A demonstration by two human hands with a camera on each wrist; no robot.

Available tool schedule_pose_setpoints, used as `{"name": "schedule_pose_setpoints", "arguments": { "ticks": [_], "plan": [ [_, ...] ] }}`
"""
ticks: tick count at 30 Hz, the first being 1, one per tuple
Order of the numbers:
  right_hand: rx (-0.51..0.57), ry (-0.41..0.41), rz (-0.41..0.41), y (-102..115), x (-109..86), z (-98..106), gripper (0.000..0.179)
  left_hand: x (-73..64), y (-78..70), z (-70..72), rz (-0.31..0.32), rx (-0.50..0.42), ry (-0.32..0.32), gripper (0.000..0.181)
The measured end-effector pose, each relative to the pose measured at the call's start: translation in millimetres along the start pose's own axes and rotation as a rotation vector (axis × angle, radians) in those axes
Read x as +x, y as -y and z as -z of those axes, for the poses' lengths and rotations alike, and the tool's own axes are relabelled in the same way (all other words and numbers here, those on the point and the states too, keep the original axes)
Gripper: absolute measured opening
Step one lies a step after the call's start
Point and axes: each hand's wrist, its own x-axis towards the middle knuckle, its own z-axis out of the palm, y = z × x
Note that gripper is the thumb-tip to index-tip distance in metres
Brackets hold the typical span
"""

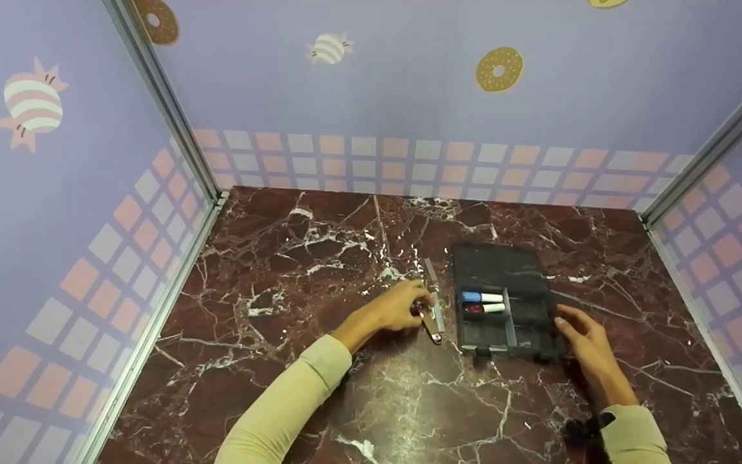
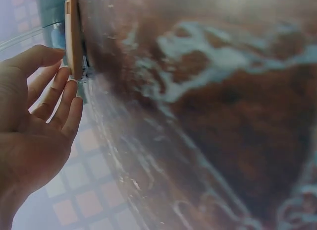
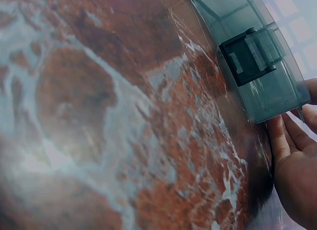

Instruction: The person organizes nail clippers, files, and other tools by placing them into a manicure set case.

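my left hand (image 1: pixel 403 306) has the tan tool (image 2: pixel 74 39) pinched by one end, thumb on one face, fingertips on the other; remaining fingers loosely bent and slightly apart in the left wrist view. tool is over the table (image 1: pixel 371 399), left of the box (image 1: pixel 558 341), near the grey strip (image 1: pixel 438 314).

axis: in the head view the tool's long axis runs from my fingers back toward me and a bit right. free end points at my side of the table, small shiny bit at its tip. in the left wrist view it's edge-on, close to vertical in frame, one end down at my fingertips. something dark and reddish sits at my grip; can't tell if it's part of the tool.

strip lies just left of the box, long axis mostly fore-aft, far end leaning slightly left. tool is angled more than the strip. can't tell if they touch.

my right hand (image 1: pixel 590 341) grips the box's right edge near its front corner, thumb and fingers clamped on the edge. latches face me. blue marker (image 1: pixel 482 297) and red marker (image 1: pixel 484 309) lie side by side left of the divider (image 1: pixel 509 322), axes left-right, white ends pointing right.
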Motion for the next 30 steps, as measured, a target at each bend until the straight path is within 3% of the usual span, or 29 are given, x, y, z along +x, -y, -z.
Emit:
{"name": "schedule_pose_setpoints", "arguments": {
  "ticks": [7, 12, 20, 25, 30],
  "plan": [
    [0.000, -0.005, -0.003, -4, 0.2, 1, 0.049, 2.7, 4.4, -3.8, -0.050, 0.047, 0.000, 0.028],
    [-0.015, 0.005, -0.020, -5, 2.1, 2, 0.049, 2.1, 6.4, -1.7, -0.085, 0.063, 0.038, 0.024],
    [-0.013, -0.005, -0.020, 0, 2.8, 1, 0.049, -3.9, 13.0, 4.4, -0.126, 0.020, 0.063, 0.021],
    [0.003, -0.007, -0.005, 2, 1.6, -1, 0.051, -11.0, 14.6, 11.5, -0.097, -0.040, 0.076, 0.019],
    [-0.010, -0.007, -0.002, 1, 0.0, -1, 0.050, -12.1, 8.7, 15.7, -0.059, -0.137, 0.037, 0.018]
  ]
}}
